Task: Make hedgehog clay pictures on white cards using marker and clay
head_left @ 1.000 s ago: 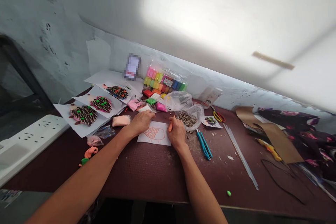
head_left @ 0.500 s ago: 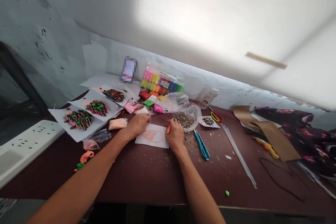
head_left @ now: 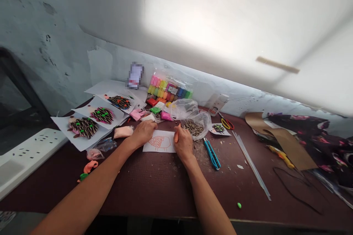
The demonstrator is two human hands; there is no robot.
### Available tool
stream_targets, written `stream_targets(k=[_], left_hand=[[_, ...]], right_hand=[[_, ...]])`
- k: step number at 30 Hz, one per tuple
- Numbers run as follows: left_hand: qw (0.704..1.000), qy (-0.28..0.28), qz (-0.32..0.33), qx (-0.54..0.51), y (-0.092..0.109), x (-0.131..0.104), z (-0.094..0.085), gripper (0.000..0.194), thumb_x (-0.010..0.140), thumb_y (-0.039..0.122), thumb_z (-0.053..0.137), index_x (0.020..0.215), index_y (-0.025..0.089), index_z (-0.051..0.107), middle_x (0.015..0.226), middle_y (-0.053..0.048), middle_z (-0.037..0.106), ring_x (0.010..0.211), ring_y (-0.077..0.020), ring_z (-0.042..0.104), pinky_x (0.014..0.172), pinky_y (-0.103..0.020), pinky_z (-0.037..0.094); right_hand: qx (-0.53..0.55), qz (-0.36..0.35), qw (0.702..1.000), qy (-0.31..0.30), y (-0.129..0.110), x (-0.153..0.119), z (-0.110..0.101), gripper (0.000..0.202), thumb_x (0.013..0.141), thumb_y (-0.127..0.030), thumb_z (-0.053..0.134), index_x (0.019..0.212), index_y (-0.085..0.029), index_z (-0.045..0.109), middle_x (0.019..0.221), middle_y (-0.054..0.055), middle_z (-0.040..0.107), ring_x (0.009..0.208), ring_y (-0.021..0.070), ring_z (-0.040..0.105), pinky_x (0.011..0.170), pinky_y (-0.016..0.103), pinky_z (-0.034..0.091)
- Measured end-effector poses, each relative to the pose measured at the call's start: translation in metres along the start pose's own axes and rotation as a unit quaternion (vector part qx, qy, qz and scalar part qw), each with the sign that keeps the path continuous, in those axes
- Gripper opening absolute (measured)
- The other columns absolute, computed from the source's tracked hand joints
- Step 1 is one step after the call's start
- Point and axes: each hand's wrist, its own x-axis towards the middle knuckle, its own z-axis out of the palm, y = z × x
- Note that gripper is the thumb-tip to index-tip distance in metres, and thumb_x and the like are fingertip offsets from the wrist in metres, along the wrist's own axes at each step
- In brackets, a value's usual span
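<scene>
- R hand (head_left: 183, 142): fingers closed round orange marker (head_left: 176, 136), at R edge of white card (head_left: 148, 148).
- L hand (head_left: 145, 132): fingers bent & close tog., at card's upper L corner; can't tell if gripping.
- Card: flat on table (head_left: 154, 187), btwn both hands; orange outline dwg, L part filled w/ small marks.
- Just past R hand: clear bag (head_left: 205, 120) w/ striped seeds (head_left: 192, 127); blue cutter (head_left: 212, 155) to its R, nr.
- Past L hand: pale pkt (head_left: 123, 132), then 3 seed-covered pics on paper, e.g. nearest (head_left: 83, 127).
- Behind: multi-col. clay pack (head_left: 169, 90) vs. wall.
- Far R: scissors (head_left: 227, 123), clear sticks (head_left: 252, 165).
- Far L: white pwr strip (head_left: 35, 158).
</scene>
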Motion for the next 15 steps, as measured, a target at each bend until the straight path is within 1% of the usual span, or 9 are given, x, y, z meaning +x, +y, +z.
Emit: stream_targets(k=[3,5,7,9,10,11,13,15], left_hand=[[1.000,-0.002,-0.003,-0.003,0.000,0.000,0.000,0.026,0.088,0.013,0.045,0.092,0.016,0.070,0.094,-0.009,0.068,0.093,-0.0212,0.063,0.082,-0.031,0.047],[1.000,-0.005,-0.006,-0.007,0.000,0.000,-0.001,0.027,0.087,0.011,0.045,0.092,0.017,0.071,0.093,-0.009,0.068,0.094,-0.0211,0.063,0.083,-0.031,0.047],[1.000,-0.010,-0.009,-0.009,0.000,0.001,0.000,0.027,0.086,0.010,0.045,0.092,0.017,0.071,0.093,-0.009,0.068,0.094,-0.0213,0.063,0.083,-0.031,0.047],[1.000,-0.013,-0.012,-0.008,0.000,0.001,-0.001,0.027,0.087,0.011,0.045,0.092,0.017,0.071,0.093,-0.009,0.067,0.094,-0.0215,0.063,0.082,-0.031,0.047],[1.000,-0.013,-0.013,-0.006,0.001,0.000,-0.001,0.027,0.088,0.011,0.045,0.093,0.017,0.071,0.093,-0.009,0.067,0.094,-0.0217,0.063,0.082,-0.031,0.047],[1.000,-0.012,-0.014,-0.004,0.001,0.000,-0.001,0.027,0.088,0.012,0.045,0.093,0.017,0.071,0.094,-0.009,0.067,0.093,-0.0219,0.063,0.081,-0.031,0.047],[1.000,-0.007,-0.011,0.005,0.002,-0.001,-0.004,0.027,0.087,0.011,0.045,0.094,0.017,0.071,0.095,-0.010,0.066,0.094,-0.0229,0.062,0.082,-0.033,0.047],[1.000,0.007,0.000,0.014,0.003,-0.001,-0.007,0.028,0.086,0.010,0.045,0.093,0.016,0.071,0.097,-0.011,0.066,0.096,-0.0239,0.061,0.083,-0.034,0.047]], right_hand=[[0.039,0.009,0.999,0.017,-0.001,0.000,0.000,0.038,0.082,-0.005,0.047,0.113,-0.017,0.067,0.101,0.010,0.072,0.092,0.0229,0.061,0.084,0.032,0.043],[0.100,0.030,0.994,0.036,-0.002,0.000,-0.002,0.030,0.088,-0.014,0.047,0.109,-0.018,0.069,0.098,0.009,0.073,0.088,0.0219,0.064,0.081,0.031,0.045],[0.184,0.055,0.980,0.054,-0.005,-0.001,-0.003,0.026,0.094,-0.029,0.048,0.098,-0.020,0.071,0.094,0.007,0.074,0.080,0.0201,0.065,0.075,0.029,0.047],[0.256,0.076,0.961,0.067,-0.009,-0.002,-0.006,0.035,0.094,-0.042,0.047,0.081,-0.020,0.071,0.086,0.006,0.074,0.071,0.0184,0.065,0.068,0.028,0.047],[0.282,0.086,0.953,0.070,-0.010,-0.003,-0.007,0.038,0.094,-0.045,0.047,0.075,-0.020,0.070,0.080,0.005,0.074,0.067,0.0176,0.065,0.066,0.027,0.047],[0.300,0.095,0.946,0.071,-0.012,-0.003,-0.008,0.039,0.093,-0.045,0.047,0.073,-0.020,0.069,0.075,0.004,0.073,0.064,0.0169,0.064,0.064,0.027,0.047],[0.327,0.112,0.936,0.063,-0.016,-0.005,-0.009,0.034,0.091,-0.043,0.049,0.075,-0.020,0.068,0.067,0.003,0.071,0.058,0.0158,0.062,0.061,0.026,0.047],[0.351,0.125,0.927,0.050,-0.018,-0.007,-0.009,0.028,0.088,-0.039,0.050,0.077,-0.019,0.066,0.066,0.002,0.070,0.056,0.0152,0.061,0.058,0.025,0.047]])
